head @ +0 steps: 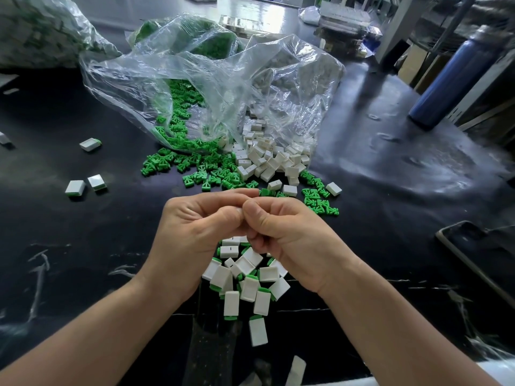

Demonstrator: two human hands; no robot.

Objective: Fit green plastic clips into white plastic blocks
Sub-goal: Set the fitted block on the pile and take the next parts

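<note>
Far left, three assembled blocks [90, 144] lie stray. Loose green clips [192, 165] and white blocks [267, 160] lie plentiful beyond. Left hand [195, 227], over a finished pile [245, 280], meets right hand [289, 240], fingers curled; any held part is hidden. Judged: work mostly outstanding.

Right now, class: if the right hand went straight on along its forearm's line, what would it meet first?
The left hand: the right hand already touches it above the finished blocks, so hardly any travel seems needed. Whether they pinch a part between them is hidden.
</note>
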